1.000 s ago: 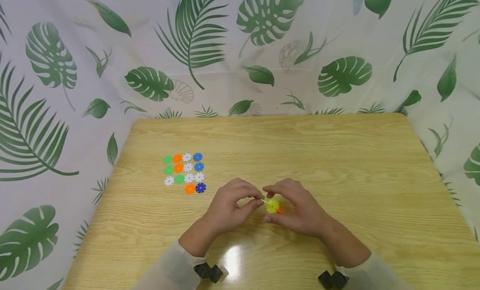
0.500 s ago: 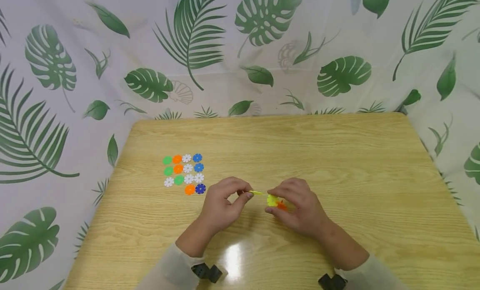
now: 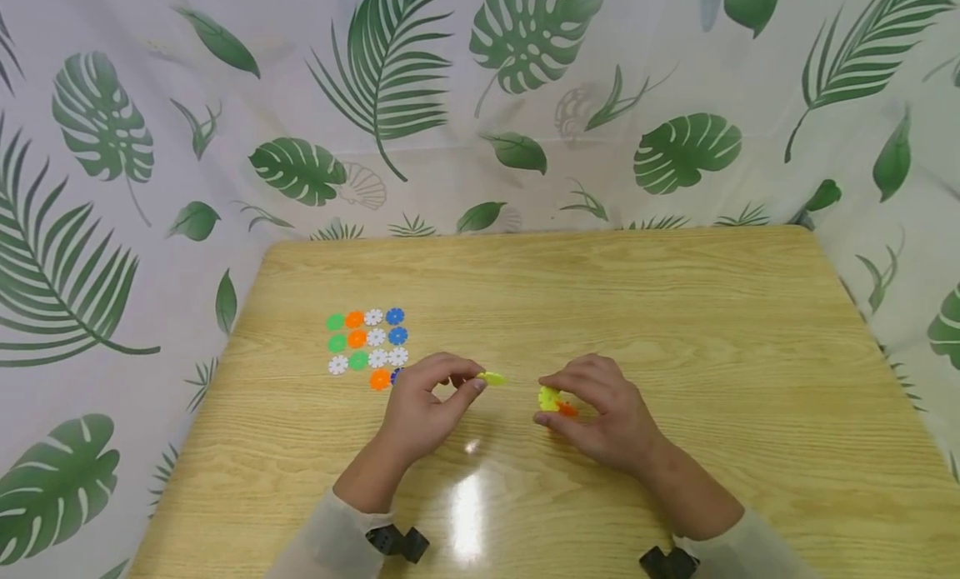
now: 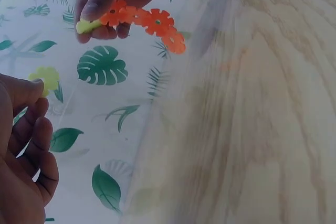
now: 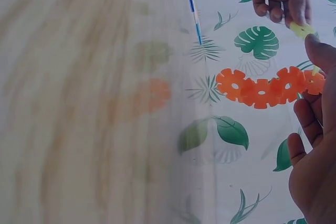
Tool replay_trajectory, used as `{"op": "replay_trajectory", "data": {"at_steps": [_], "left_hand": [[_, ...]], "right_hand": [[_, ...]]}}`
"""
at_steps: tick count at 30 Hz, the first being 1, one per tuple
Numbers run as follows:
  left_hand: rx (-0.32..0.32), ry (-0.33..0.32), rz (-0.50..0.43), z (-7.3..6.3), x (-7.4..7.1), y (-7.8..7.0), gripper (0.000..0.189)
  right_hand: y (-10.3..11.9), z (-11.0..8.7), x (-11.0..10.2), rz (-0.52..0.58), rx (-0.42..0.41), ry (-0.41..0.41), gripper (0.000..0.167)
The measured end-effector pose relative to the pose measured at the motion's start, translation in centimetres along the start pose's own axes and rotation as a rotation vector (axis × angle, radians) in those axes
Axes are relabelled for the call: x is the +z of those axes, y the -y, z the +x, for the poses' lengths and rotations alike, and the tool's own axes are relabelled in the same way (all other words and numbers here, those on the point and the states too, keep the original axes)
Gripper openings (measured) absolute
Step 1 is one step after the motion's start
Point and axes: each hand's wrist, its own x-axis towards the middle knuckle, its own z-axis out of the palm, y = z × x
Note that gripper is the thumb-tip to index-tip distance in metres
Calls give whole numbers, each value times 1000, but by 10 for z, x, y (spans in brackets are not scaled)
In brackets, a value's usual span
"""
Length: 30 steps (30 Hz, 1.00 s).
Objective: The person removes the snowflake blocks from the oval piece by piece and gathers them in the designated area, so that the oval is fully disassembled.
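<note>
My left hand (image 3: 427,404) pinches a yellow notched disc (image 3: 492,379) between thumb and fingertips, above the table. To its right, my right hand (image 3: 611,408) holds another yellow notched disc (image 3: 548,398) by its edges. A curved chain of several interlocked orange notched discs (image 5: 262,93) is joined to that second yellow disc and hangs in the air. From above, the orange chain (image 3: 567,408) shows only as a short piece, partly covered by the right hand. The left wrist view shows the chain (image 4: 157,23) free of the left hand. A gap separates the two yellow discs.
Loose notched discs lie in rows on the left of the wooden table (image 3: 675,312): green (image 3: 335,321), orange (image 3: 355,319), white (image 3: 373,316) and blue (image 3: 395,316). The left hand partly covers a dark blue one. A leaf-patterned cloth (image 3: 450,187) hangs behind the table.
My left hand has moved left with its yellow disc, away from the right hand's piece, which it was up against before. The right hand has stayed nearly in place, its fingers closer on its yellow disc.
</note>
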Motion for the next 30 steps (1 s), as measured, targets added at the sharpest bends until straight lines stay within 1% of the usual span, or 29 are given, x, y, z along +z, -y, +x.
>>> {"op": "replay_trajectory", "data": {"at_steps": [3, 8, 12, 16, 23, 27, 30], "left_hand": [[-52, -10, -11, -5, -3, 5, 10], [-124, -21, -31, -12, -9, 14, 8], [-181, -41, -7, -17, -16, 23, 8], [-246, -62, 31, -22, -28, 30, 8], [-411, -93, 35, -34, -50, 44, 11], [-492, -119, 77, -40, -62, 49, 13], [-541, -137, 112, -44, -71, 52, 13]], "right_hand": [[0, -1, -1, -2, 18, 3, 35], [-1, -1, 0, 10, 3, -15, 35], [-1, 0, 1, 22, -9, -24, 35], [-1, -1, 0, 18, -7, -23, 35], [0, 0, -1, 30, -5, -7, 35], [0, 1, -2, 27, -11, -12, 35], [0, 1, -2, 31, -9, -7, 35]]}}
